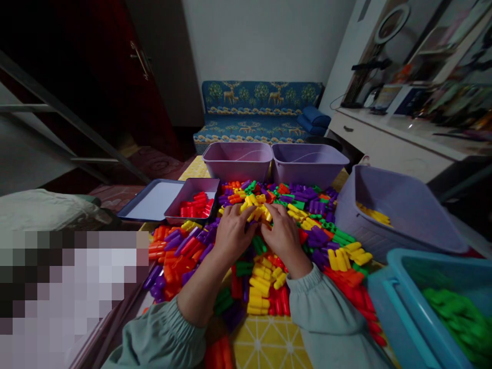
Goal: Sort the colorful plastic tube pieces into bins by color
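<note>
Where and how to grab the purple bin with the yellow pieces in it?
I'd pinch the purple bin by its rim on the pile side, from above, likely with the nearer right hand, fingers inside, thumb outside. Its top is open and the yellow pieces lie below the rim; loose pieces crowd that wall's foot, and the teal bin stands close on the near side.

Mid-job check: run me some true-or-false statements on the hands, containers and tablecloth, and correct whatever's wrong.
1. The left hand and right hand are at yellow plastic pieces. True.
2. The turquoise bin holds red pieces. False: the turquoise bin holds green pieces.
3. Red pieces lie in the shallow box. True.
4. The tablecloth is plain blue. False: the tablecloth is yellow with white lines.
5. Two lavender bins stand side by side beyond the pile. True.
</note>
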Available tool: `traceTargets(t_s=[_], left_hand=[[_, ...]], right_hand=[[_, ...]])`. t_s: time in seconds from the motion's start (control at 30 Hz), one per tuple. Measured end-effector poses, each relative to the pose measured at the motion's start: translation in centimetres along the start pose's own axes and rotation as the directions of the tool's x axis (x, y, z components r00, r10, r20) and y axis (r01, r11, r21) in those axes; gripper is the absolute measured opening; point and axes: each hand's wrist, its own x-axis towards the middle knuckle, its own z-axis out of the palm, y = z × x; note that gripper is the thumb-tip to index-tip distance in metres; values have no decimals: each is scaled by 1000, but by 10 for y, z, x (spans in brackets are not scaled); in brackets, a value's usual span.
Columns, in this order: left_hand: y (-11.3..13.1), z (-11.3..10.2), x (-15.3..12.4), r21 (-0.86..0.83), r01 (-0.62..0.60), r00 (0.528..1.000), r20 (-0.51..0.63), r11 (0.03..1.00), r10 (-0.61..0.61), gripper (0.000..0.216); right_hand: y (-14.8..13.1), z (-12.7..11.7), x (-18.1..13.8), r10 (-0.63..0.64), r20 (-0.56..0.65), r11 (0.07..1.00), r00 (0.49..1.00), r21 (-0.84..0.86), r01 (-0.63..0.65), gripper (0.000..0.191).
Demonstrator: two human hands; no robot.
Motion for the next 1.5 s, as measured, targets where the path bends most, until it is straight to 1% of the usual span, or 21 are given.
traceTargets(t_s=[0.1, 0.2, 0.33, 0.4, 0.53, 0.63, 0.77, 0.87, 0.93, 1.03, 1.1, 1.17, 1.2, 1.23, 1.3, 1.37, 1.43, 1.47, 1.5], left_hand=[[-1, 3, 0, -49, -16, 1000, 0, 999, 16, 47], [-2, 4, 0, -169, -21, 1000, -14, 985, 19, 48], [-3, 3, 1, -377, -9, 995, -96, 926, -29, 46], [-3, 3, 1, -430, -12, 991, -122, 903, -45, 46], [-7, 7, 2, -448, -23, 988, -149, 894, -49, 43], [-9, 10, 1, -435, -18, 992, -121, 900, -39, 43], [-10, 11, 0, -385, 4, 999, -40, 923, -21, 48], [-7, 9, -1, -398, -16, 999, -52, 917, -6, 53], [-5, 7, -1, -424, -44, 997, -75, 905, 14, 55], [-3, 4, 0, -451, -73, 994, -103, 890, 29, 56], [-4, 4, 0, -454, -66, 993, -121, 889, 12, 57], [-6, 5, 0, -446, -47, 990, -137, 894, -16, 55], [-7, 6, 0, -439, -40, 990, -141, 898, -25, 54], [-8, 6, 0, -432, -34, 989, -143, 901, -32, 52], [-9, 7, 0, -421, -30, 989, -141, 907, -33, 48], [-9, 7, 0, -419, -29, 990, -135, 907, -31, 45], [-8, 7, 0, -423, -26, 991, -128, 906, -31, 44], [-8, 7, 0, -426, -25, 991, -127, 904, -33, 43], [-8, 8, 0, -429, -23, 992, -125, 903, -34, 43]], right_hand=[[-1, 0, 0, 15, 18, 998, 1000, 63, -16, 50], [-3, 3, 1, -39, 4, 979, 999, 200, 38, 52], [-9, 2, 3, -82, -52, 933, 995, 347, 95, 43], [-12, -1, 4, -74, -64, 920, 995, 381, 93, 38], [-15, -5, 4, -39, -47, 933, 998, 355, 53, 34], [-13, -4, 3, -40, 8, 953, 999, 300, 36, 38], [-10, -2, 1, -68, 97, 988, 993, 143, 53, 47], [-9, -2, -1, -37, 111, 999, 993, 21, 34, 45], [-8, -2, -2, -15, 112, 1000, 994, -14, 17, 40], [-9, -3, -1, 32, 89, 999, 996, 17, -34, 34], [-9, -7, 1, 122, 38, 985, 992, 119, -126, 28], [-10, -14, 5, 236, -32, 924, 971, 318, -214, 22], [-10, -19, 7, 293, -65, 865, 954, 443, -235, 21], [-10, -25, 9, 342, -97, 788, 935, 572, -229, 23], [-7, -39, 14, 430, -158, 597, 889, 788, -149, 28], [-1, -54, 18, 549, -213, 411, 808, 911, -39, 28], [8, -70, 21, 671, -248, 271, 699, 959, 80, 26], [13, -77, 22, 713, -255, 220, 653, 966, 137, 24], [18, -83, 22, 739, -263, 182, 620, 964, 192, 20]])
